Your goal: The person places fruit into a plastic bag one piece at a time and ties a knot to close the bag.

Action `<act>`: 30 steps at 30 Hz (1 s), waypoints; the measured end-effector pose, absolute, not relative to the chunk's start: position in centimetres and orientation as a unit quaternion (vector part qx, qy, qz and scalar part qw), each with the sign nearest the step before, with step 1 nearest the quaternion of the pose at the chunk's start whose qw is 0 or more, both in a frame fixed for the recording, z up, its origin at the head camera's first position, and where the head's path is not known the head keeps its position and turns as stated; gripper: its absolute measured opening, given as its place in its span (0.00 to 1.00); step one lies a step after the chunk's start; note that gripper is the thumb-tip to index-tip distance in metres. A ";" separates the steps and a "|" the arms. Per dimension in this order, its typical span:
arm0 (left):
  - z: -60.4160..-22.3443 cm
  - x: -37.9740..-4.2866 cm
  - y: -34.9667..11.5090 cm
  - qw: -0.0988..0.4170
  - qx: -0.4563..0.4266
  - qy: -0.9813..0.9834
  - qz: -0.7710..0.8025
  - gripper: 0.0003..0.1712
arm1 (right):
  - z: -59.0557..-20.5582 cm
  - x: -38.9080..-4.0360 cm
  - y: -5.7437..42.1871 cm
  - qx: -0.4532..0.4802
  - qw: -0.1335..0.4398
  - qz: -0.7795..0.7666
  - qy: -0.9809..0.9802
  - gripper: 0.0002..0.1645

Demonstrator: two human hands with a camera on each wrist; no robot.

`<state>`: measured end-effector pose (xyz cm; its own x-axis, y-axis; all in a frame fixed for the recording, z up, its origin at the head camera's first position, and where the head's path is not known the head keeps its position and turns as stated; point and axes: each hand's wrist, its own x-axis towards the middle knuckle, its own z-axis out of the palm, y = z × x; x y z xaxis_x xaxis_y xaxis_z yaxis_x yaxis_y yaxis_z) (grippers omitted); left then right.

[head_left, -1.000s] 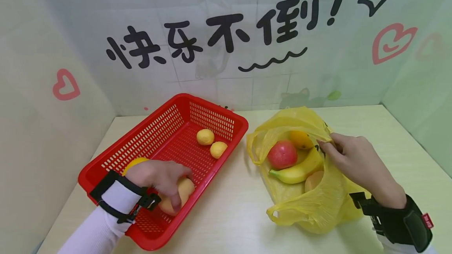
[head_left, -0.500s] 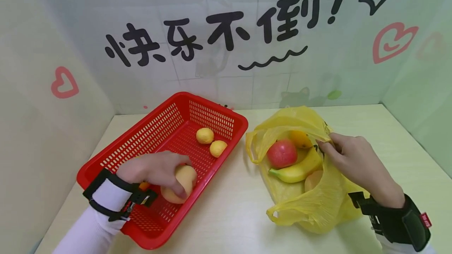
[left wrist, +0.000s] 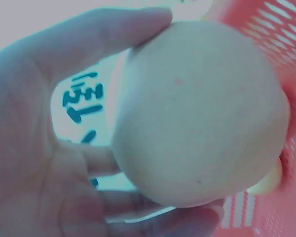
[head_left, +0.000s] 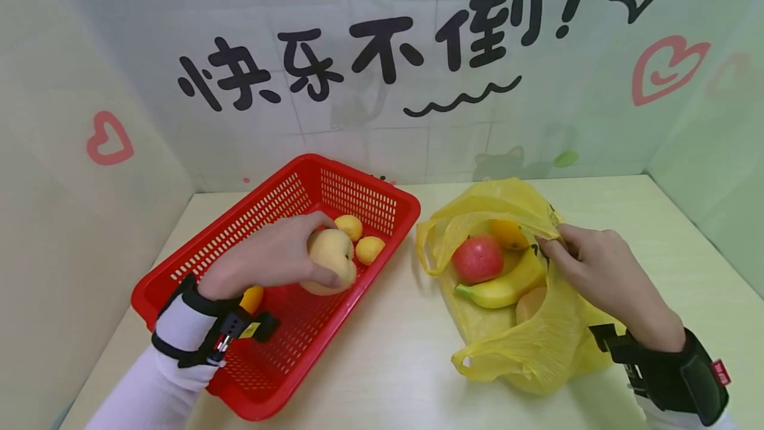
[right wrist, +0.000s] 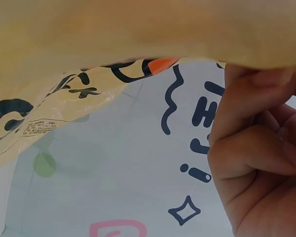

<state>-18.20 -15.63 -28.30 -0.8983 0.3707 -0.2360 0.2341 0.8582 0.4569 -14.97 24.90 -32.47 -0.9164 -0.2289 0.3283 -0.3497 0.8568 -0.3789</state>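
Note:
My left hand grips a pale peach above the red plastic basket. In the left wrist view the round peach sits between the thumb and the curled fingers. Two small lemons lie in the basket just beyond it. On the right, my right hand pinches the rim of a yellow plastic bag and holds its mouth open. Inside the bag are a red apple-like fruit, a banana, an orange-yellow fruit and a partly hidden pale round fruit.
An orange-yellow fruit shows in the basket, partly hidden under my left wrist. Basket and bag stand side by side on a pale table, a strip of tabletop between them. A printed white backdrop closes off the back.
My left hand has picked up the peach from the near part of the basket and moved it up and toward the lemons. The right hand keeps its hold on the bag.

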 end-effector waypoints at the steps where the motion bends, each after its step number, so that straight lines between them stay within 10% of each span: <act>1: -28.2 -18.2 -15.3 0.152 0.156 0.950 0.222 0.38 | -32.5 -15.0 24.9 0.152 0.137 0.221 -0.954 0.22; 30: -26.4 -17.6 -3.8 0.118 0.248 0.913 0.302 0.35 | -32.2 -15.1 24.4 0.152 0.145 0.217 -0.953 0.18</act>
<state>-17.59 -3.84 -26.40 -0.8494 0.5236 -0.0660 0.3807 0.6946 0.6104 -15.14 24.44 -32.21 -0.9116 -0.2273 0.3425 -0.3531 0.8596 -0.3694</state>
